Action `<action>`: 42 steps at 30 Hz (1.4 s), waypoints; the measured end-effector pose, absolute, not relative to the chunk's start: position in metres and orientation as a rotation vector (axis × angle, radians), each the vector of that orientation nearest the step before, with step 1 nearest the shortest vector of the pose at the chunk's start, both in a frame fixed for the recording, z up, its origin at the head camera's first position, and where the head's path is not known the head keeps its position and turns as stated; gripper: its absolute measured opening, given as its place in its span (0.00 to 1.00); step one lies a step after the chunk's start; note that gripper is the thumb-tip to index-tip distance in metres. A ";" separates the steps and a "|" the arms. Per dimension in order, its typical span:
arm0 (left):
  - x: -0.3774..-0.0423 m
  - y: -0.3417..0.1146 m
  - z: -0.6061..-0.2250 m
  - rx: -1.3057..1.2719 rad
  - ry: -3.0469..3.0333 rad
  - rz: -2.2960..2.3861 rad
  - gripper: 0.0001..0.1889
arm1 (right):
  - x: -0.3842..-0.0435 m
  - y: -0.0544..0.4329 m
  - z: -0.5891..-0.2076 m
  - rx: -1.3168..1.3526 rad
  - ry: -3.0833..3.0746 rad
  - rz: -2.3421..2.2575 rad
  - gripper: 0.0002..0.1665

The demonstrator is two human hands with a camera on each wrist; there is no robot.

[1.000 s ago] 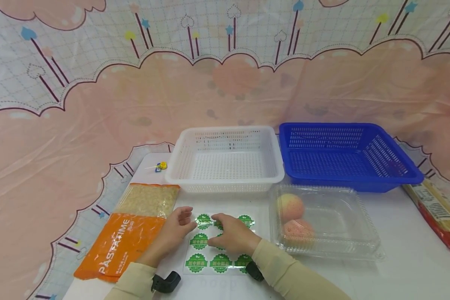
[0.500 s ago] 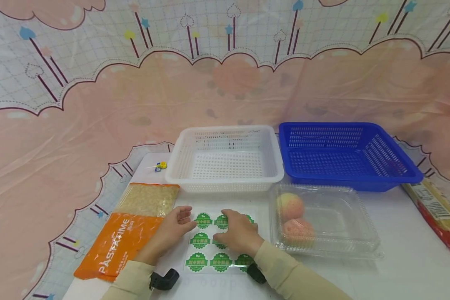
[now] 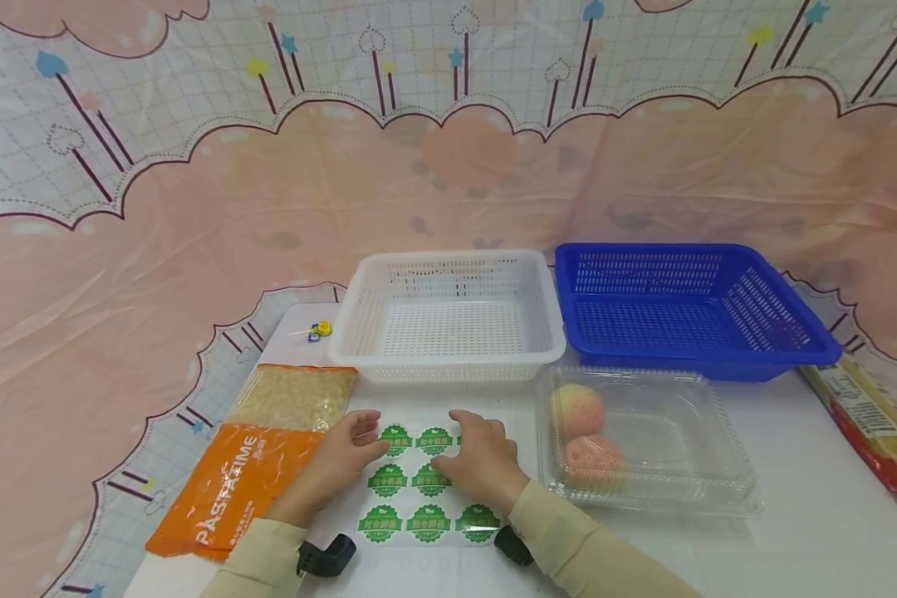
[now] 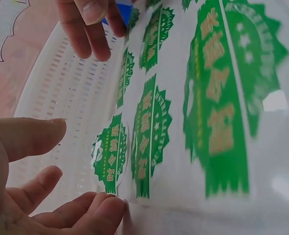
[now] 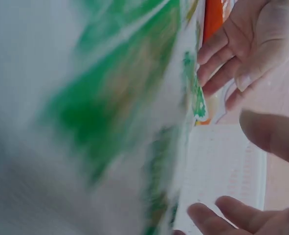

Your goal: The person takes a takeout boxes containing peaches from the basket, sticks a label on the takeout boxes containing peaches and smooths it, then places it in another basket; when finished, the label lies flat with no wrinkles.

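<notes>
A clear sheet of green scalloped stickers (image 3: 428, 525) with yellowish lettering lies flat on the white table between both hands. My left hand (image 3: 342, 458) is at the sheet's left edge. In the left wrist view, the left fingertips (image 4: 105, 208) are right at the sheet's edge, the thumb raised apart from them. Over the right-hand stickers rests my right hand (image 3: 486, 461), partly covering the upper and middle rows. Its thumb and fingers are spread, with a gap between them in the right wrist view, where the stickers (image 5: 115, 98) look blurred.
An orange PASTATIME bag (image 3: 232, 490) lies left. Behind stand a white basket (image 3: 448, 365) and a blue basket (image 3: 703, 361). On the right is a clear lidded box (image 3: 673, 448) with two peach-like fruits (image 3: 579, 411). A red-and-yellow packet (image 3: 867, 423) lies far right; small yellow-and-blue items (image 3: 320, 331) lie back left.
The sticker sheet has shifted slightly left, toward the left hand. The right hand has moved a little right and away from the body, while the left hand has stayed almost in place.
</notes>
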State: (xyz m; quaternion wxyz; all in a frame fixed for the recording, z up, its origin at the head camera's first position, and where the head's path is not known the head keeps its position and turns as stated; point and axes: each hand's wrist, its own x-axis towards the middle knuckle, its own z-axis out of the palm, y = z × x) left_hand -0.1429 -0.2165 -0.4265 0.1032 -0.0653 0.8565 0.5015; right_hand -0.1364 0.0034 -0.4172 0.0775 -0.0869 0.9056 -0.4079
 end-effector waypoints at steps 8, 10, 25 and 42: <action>-0.141 -0.216 -0.424 -0.196 2.537 1.459 0.27 | -0.138 0.003 -0.418 -0.193 2.685 -1.555 0.29; -0.141 -0.216 -0.423 -0.200 2.534 1.459 0.27 | -0.140 0.004 -0.419 -0.194 2.669 -1.635 0.27; -0.145 -0.222 -0.426 -0.236 2.524 1.466 0.31 | -0.141 0.003 -0.418 -0.089 2.646 -1.907 0.27; -0.147 -0.226 -0.424 -0.262 2.420 1.617 0.34 | -0.142 0.004 -0.421 -0.129 2.602 -2.096 0.26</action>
